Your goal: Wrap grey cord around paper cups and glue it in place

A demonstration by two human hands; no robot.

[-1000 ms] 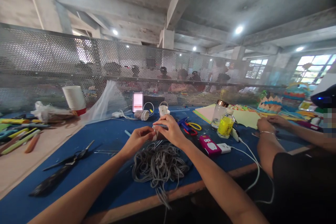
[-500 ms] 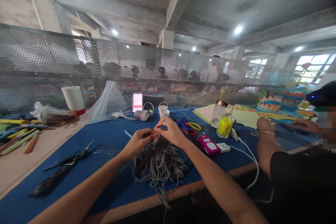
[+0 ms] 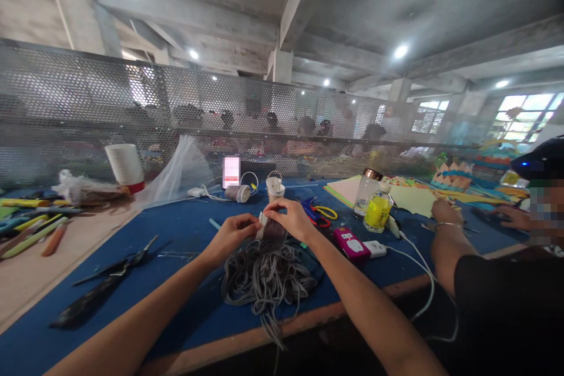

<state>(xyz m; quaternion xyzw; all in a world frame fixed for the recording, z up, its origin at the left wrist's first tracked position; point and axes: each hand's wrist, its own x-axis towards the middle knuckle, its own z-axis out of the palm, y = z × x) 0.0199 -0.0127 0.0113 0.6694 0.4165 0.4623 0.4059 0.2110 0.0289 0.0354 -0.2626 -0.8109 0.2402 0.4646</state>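
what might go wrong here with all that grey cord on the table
The grey cord lies in a loose tangle, so it could knot. Its strands hang over the front edge of the table, where they might snag. The white cable dips off that edge too; a bump could tug the white adapter.

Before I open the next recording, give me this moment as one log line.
right hand: gripping white-rimmed piece | left hand: at its edge, contact unclear | nearer body: grey cord heap | left side: black-handled scissors
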